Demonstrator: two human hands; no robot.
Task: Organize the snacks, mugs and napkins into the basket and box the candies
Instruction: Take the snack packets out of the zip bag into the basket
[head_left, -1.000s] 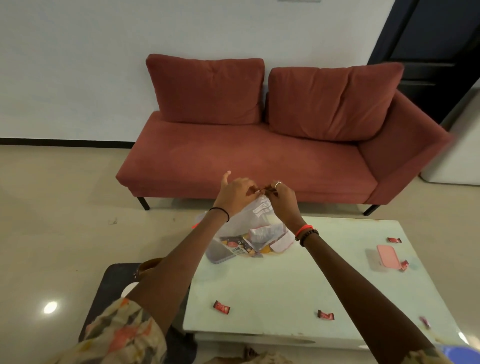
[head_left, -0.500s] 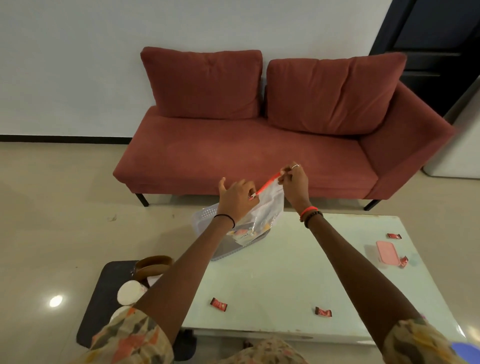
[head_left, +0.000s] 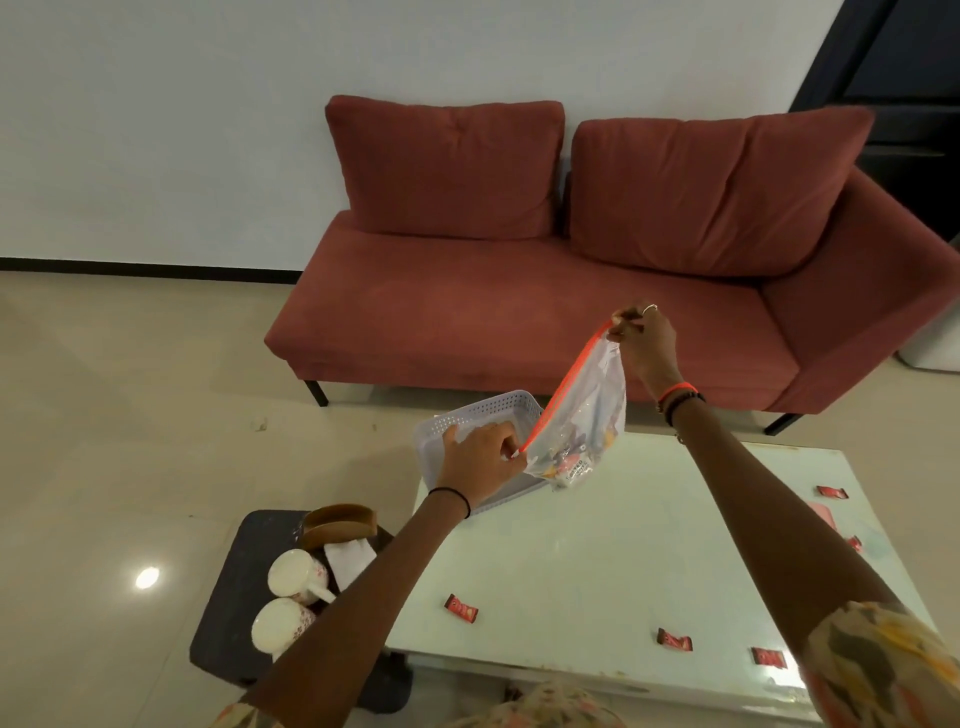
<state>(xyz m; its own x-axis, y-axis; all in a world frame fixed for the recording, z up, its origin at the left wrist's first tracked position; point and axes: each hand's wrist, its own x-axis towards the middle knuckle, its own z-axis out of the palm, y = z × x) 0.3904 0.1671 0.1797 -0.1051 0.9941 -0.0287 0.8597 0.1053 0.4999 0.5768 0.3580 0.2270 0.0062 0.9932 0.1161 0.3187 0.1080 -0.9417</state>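
Observation:
A clear zip bag (head_left: 582, 415) with an orange seal holds several snack packets and hangs tilted above the table's far left corner. My right hand (head_left: 641, 338) pinches the bag's upper end of the seal. My left hand (head_left: 480, 457) pinches the lower end, just over the white perforated basket (head_left: 467, 415). Red-wrapped candies lie on the pale table (head_left: 597, 561): one candy (head_left: 461, 609) near the front left, another candy (head_left: 674, 639) at the front middle, a third candy (head_left: 768, 657) beside it, and more at the right edge. A pink box (head_left: 823, 514) shows behind my right arm.
On a dark low stool (head_left: 234, 597) left of the table stand two white mugs (head_left: 298, 574), white napkins (head_left: 349, 558) and a brown wooden holder (head_left: 340, 522). A red sofa (head_left: 571, 291) stands behind the table. A dark doorway is at the top right.
Both hands have drawn apart along the seal, the right one rising, so the bag is lifted off the table and hangs stretched over the basket. My head has turned left, showing the stool.

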